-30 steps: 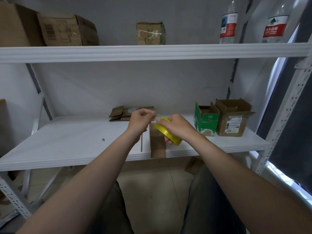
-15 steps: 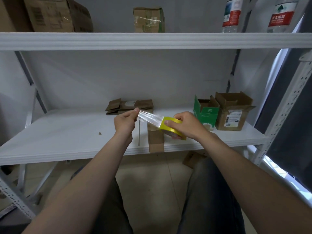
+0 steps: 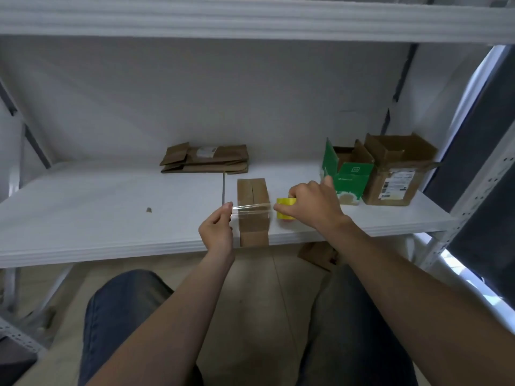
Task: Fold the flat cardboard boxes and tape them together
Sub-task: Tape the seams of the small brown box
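Note:
A small folded brown cardboard box stands at the front edge of the white shelf, its top flaps closed. A strip of clear tape stretches across the box top. My left hand pinches the tape's free end just left of the box. My right hand grips the yellow tape roll just right of the box. A pile of flat cardboard boxes lies at the back of the shelf.
A green-and-white open box and an open brown box with a label stand at the shelf's right end. A thin grey stick lies left of the box. Another cardboard piece lies on the floor below. An upper shelf runs overhead.
My hands have drawn the tape out longer and lowered it across the top of the folded box; the right hand with the roll moved to the box's right side. The view tilted downward.

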Available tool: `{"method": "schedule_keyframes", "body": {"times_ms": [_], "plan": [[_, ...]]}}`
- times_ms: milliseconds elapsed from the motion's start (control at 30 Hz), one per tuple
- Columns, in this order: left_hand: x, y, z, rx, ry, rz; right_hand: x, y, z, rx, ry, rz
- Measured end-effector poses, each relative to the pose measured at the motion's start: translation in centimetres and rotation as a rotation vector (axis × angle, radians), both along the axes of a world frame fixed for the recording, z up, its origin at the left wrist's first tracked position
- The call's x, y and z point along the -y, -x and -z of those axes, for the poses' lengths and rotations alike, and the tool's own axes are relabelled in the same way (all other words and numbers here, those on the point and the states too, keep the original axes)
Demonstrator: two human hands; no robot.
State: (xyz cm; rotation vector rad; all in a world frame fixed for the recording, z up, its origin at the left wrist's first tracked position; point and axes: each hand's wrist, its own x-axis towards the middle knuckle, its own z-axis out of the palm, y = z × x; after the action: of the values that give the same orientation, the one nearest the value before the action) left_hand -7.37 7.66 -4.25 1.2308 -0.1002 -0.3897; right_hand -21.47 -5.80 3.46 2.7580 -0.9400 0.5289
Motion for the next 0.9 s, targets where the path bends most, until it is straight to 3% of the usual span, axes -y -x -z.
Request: {"method": "schedule_keyframes", "body": {"times_ms": [233,533,700,900], "plan": [[3.3,-2.8,1.8,0.039,-0.012,-0.016,3.5,-3.0,2.4,-0.033,0.019,0.006],[7.2,-6.4,2.8,0.157,-0.132,-0.002,7.4,-7.0,3.5,-0.089,-0.157,-0.017],[9.4,-8.3,3.7,0.316,-0.237,0.065,9.3,-8.7,4.5,0.015,-0.194,-0.024],[11.4,-10.4,4.3,0.376,-0.265,0.188,10.5,-10.0,4.6,0.073,-0.203,-0.028]]}}
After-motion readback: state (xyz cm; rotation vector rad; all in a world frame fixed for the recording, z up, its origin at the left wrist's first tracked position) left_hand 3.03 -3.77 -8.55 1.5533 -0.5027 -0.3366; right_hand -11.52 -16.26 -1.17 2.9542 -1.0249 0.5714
